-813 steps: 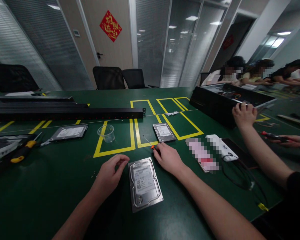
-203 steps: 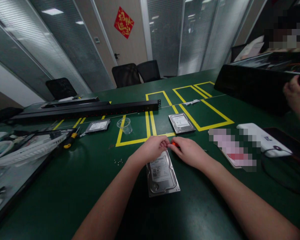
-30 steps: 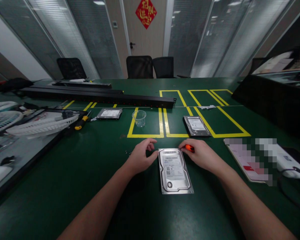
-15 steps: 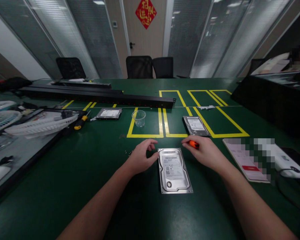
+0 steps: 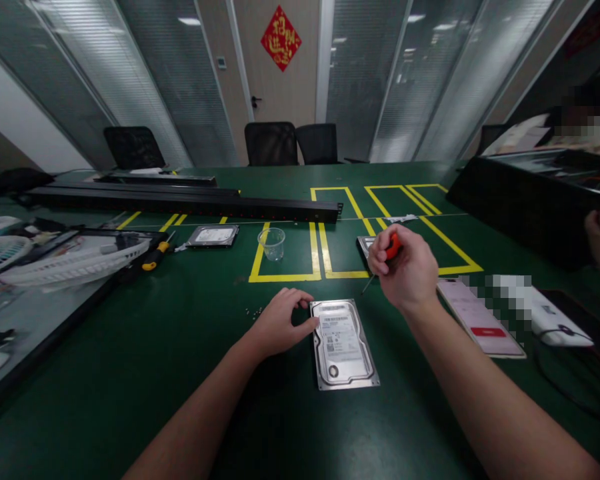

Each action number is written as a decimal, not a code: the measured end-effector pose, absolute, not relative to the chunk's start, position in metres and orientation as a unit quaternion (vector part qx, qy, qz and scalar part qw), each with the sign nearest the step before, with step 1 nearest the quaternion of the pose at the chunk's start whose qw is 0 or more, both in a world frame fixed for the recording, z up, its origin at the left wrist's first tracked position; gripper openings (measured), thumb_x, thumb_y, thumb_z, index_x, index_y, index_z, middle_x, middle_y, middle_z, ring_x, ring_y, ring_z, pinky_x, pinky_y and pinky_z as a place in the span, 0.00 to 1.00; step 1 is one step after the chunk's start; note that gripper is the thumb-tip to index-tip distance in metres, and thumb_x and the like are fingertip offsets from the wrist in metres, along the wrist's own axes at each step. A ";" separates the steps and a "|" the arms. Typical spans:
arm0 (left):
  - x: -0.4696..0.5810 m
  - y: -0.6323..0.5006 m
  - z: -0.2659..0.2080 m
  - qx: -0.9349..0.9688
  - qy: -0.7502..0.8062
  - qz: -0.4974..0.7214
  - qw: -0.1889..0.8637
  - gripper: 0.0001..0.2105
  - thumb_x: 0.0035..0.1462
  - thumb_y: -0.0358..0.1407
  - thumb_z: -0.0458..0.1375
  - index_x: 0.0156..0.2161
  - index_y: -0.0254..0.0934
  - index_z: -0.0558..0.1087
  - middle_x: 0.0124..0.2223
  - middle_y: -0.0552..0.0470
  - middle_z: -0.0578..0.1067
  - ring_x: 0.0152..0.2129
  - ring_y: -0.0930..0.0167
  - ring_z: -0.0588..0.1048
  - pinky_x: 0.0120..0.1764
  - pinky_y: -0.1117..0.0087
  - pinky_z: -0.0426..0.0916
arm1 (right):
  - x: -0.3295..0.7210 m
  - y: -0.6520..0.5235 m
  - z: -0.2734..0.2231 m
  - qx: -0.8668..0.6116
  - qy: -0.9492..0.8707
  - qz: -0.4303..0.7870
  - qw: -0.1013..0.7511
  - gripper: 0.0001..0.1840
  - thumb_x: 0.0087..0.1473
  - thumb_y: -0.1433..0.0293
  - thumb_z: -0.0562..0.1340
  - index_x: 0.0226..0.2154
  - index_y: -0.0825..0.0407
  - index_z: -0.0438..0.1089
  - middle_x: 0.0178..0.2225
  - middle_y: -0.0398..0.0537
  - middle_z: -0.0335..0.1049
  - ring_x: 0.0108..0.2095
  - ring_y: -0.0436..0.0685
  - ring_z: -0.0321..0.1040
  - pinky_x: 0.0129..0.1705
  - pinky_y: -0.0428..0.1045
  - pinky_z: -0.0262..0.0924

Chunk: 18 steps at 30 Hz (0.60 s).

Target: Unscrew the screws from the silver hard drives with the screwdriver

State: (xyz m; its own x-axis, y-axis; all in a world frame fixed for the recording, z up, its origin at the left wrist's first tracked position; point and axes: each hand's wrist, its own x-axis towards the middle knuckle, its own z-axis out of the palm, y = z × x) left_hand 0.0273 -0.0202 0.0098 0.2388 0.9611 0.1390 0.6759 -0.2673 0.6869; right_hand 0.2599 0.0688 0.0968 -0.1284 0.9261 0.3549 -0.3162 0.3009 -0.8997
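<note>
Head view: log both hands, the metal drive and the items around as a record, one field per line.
Left hand: thumb at the left edge of the silver rectangular metal drive
Right hand: raised, gripping an orange-handled screwdriver, tip off the drive
Drive: flat on the dark green table, pale label up
Beyond drive: clear round plastic cup, upright
Left of left hand: tiny pale loose bits
Behind right hand: second rectangular drive, dark-edged, partly hidden

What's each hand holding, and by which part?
Right hand: screwdriver, by its orange handle. Left hand: no grip seen; it lies open at the near drive's left edge.
</note>
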 end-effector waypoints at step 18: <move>0.028 -0.019 0.007 0.748 0.544 0.284 0.253 0.13 0.61 0.39 0.66 0.49 0.37 0.76 0.44 0.48 0.76 0.43 0.61 0.73 0.46 0.58 0.70 | 0.250 0.072 0.074 -0.217 -0.476 0.597 0.608 0.16 0.58 0.64 0.62 0.21 0.50 0.68 0.16 0.40 0.58 0.14 0.47 0.47 0.18 0.46 0.38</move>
